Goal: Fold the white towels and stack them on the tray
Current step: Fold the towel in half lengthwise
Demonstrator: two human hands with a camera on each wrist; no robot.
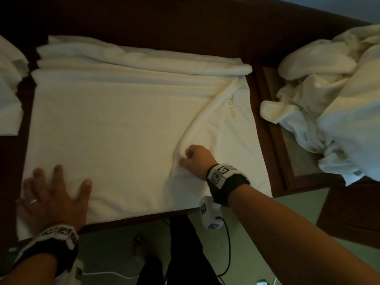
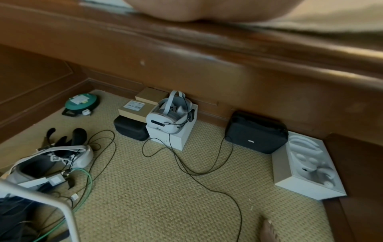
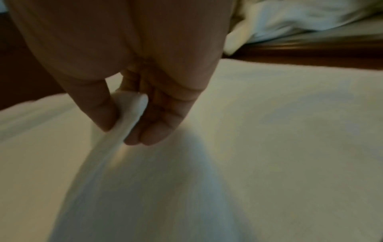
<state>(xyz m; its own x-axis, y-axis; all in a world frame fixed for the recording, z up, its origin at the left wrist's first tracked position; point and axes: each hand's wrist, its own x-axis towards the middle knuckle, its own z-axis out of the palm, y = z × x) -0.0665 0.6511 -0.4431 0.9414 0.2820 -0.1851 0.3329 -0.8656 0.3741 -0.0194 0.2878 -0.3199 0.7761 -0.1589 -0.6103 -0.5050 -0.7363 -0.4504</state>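
Your left hand [image 1: 53, 195] lies flat with fingers spread, pressing the near left corner of the white towel [image 1: 115, 128] spread over the dark wooden table [image 1: 205, 23]. Your right hand [image 1: 195, 159] pinches a raised fold of that towel between thumb and fingers [image 3: 157, 129]. A heap of crumpled towels [image 1: 329, 99] sits on the tray [image 1: 287, 161] to your right.

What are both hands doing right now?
Left hand: open, pressing flat on the spread white cloth towel.
Right hand: pinching a fold of it.

Hotel room: lettered towel [image 1: 127, 124], carpet [image 2: 165, 188]
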